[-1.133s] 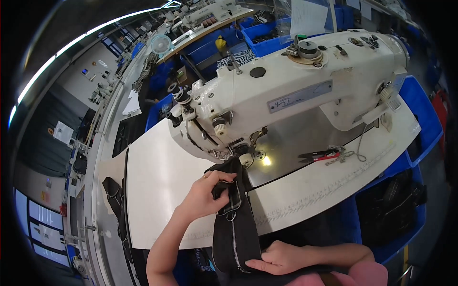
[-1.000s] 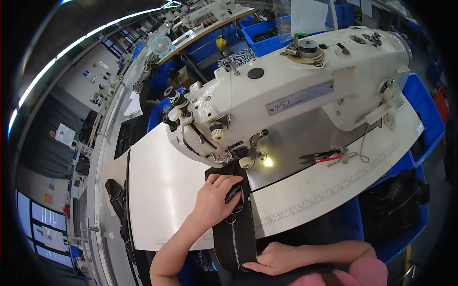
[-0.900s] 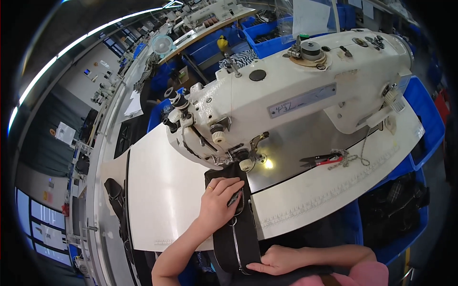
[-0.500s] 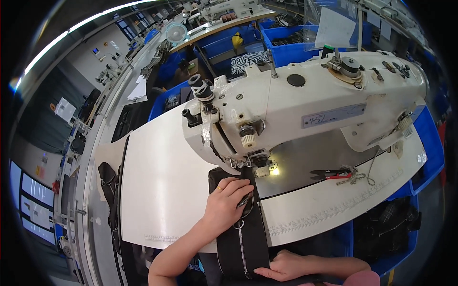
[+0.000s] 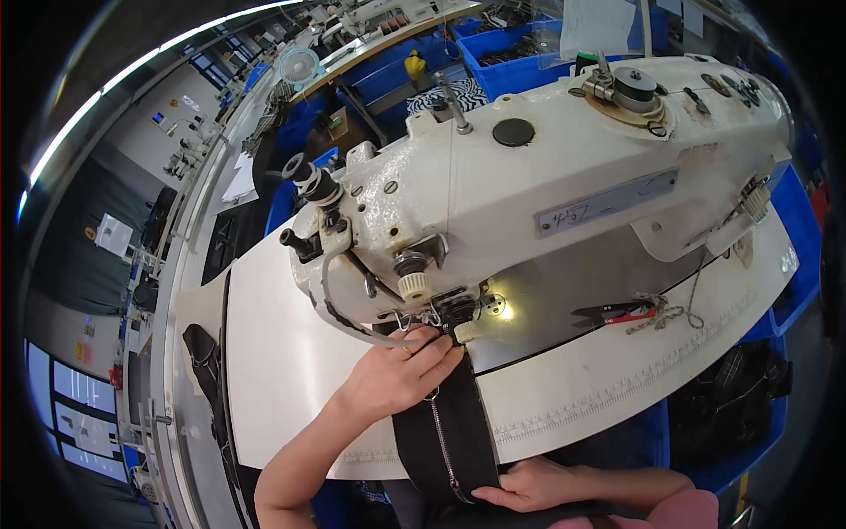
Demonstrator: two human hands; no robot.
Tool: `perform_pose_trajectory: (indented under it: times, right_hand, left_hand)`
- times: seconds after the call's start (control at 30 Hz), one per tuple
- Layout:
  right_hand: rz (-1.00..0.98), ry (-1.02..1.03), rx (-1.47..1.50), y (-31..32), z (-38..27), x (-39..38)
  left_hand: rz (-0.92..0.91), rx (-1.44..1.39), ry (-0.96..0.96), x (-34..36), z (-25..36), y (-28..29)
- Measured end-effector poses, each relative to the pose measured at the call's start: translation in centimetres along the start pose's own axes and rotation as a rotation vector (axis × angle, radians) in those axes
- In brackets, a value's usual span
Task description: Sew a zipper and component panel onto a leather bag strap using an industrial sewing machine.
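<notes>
A long black fabric piece with a metal zipper (image 5: 467,410) runs from the sewing machine's needle area down over the table's front edge. My left hand (image 5: 397,375) presses on its far end just short of the presser foot, fingers bent and held together; the cloth beneath them is hidden. Near the lower edge, my right hand (image 5: 533,485) grips the fabric's right side, thumb laid over it and fingers curled. The white sewing machine (image 5: 493,189) leans over the work, and its small lamp (image 5: 496,305) shines beside the needle. The needle itself cannot be made out.
Red-handled thread snips (image 5: 617,314) and a tangle of grey cord (image 5: 665,317) lie on the white machine table (image 5: 564,410), right of the fabric. A blue bin of black pieces (image 5: 727,414) stands at the lower right. Dark straps (image 5: 204,361) hang at the table's left.
My left hand has slid forward toward the needle, and the zipper's curved end it held is now out of sight. My right hand stays on the near end. The view has shifted closer to the machine.
</notes>
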State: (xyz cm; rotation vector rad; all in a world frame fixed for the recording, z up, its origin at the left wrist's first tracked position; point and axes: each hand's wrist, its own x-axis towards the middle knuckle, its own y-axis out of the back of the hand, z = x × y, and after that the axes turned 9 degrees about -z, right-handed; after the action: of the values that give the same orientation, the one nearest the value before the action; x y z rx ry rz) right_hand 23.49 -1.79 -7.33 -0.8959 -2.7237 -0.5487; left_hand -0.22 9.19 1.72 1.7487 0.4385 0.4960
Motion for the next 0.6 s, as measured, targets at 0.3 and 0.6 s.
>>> perform_pose_trajectory:
  times: [0.3,0.6]
  right_hand:
    - [-0.183,0.075,0.03,-1.6,0.1,0.4]
    - [-0.257,0.015,0.024,-1.1,0.5,-0.8]
  left_hand:
    - [0.156,-0.223,0.148,-0.7,-0.6,-2.1]
    - [0.087,-0.28,0.196,-0.5,-0.2,-1.3]
